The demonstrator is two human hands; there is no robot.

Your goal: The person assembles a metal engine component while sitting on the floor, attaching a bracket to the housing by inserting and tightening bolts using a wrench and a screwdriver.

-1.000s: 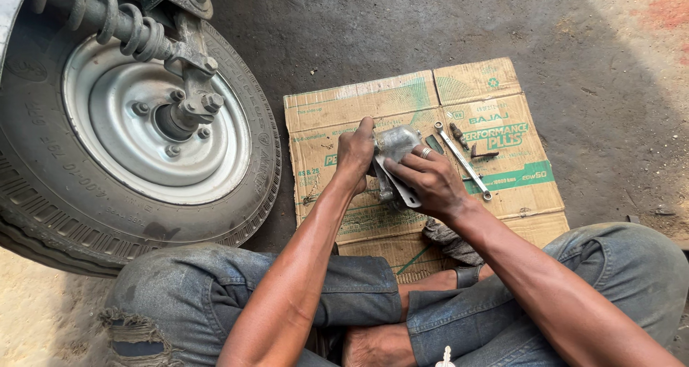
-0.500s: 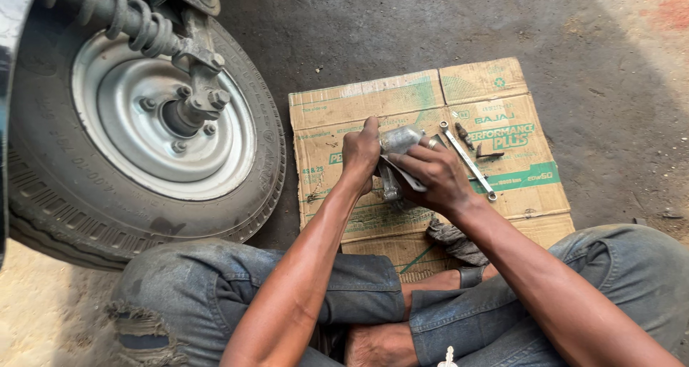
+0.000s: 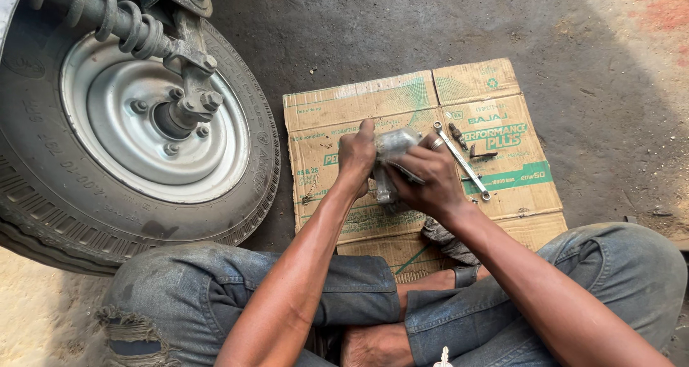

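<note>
Bare forearms, frayed grey-blue jeans, ring on one finger.

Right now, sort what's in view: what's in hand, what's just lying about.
In hand: metal part, held by left hand and right hand.

Lying about: spanner, small bits, rag, cardboard, wheel.

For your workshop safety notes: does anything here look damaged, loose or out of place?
Jeans are torn and frayed at the left knee. Small loose bolts lie beside the spanner on the flattened cardboard box. Nothing looks spilled.
</note>
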